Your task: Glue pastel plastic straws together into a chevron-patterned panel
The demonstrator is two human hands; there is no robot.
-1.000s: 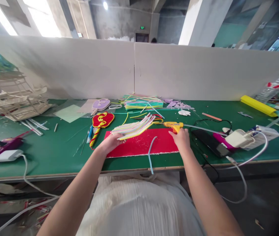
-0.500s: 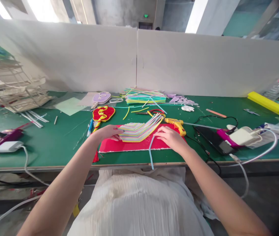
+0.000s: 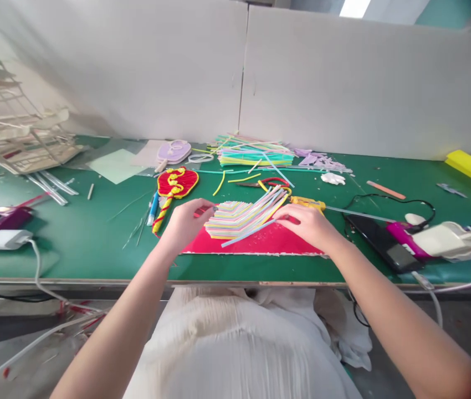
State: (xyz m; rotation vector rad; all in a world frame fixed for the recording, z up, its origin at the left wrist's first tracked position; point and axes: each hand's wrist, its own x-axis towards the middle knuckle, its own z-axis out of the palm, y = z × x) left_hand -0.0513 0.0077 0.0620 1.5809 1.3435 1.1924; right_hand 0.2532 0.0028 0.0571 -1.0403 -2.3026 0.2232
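Note:
A red board point(image 3: 256, 246) lies at the front of the green table. On it rests a panel of pastel pipe cleaners point(image 3: 229, 221) in bent stripes, their loose ends rising to the upper right. My right hand point(image 3: 308, 221) pinches one end of a light blue pipe cleaner point(image 3: 246, 234), which slants across the panel's lower edge. At the panel's left side, my left hand point(image 3: 189, 219) has its thumb and fingers drawn together; what is between them is too small to make out. Behind the panel are red-handled scissors point(image 3: 275, 182) and a yellow glue gun point(image 3: 308, 203).
A red and yellow fan point(image 3: 177, 183) lies left of the board, a purple fan point(image 3: 173, 151) behind it. Pipe cleaners point(image 3: 256, 158) are heaped at the back. Power strips with cables point(image 3: 0, 230) stand left; a black phone point(image 3: 379, 238) lies right. A white partition point(image 3: 322, 83) rises behind.
The light blue pipe cleaner has swung from hanging over the table's front edge to lying along the panel's lower edge. My left fingers have drawn together. The camera view has tilted down.

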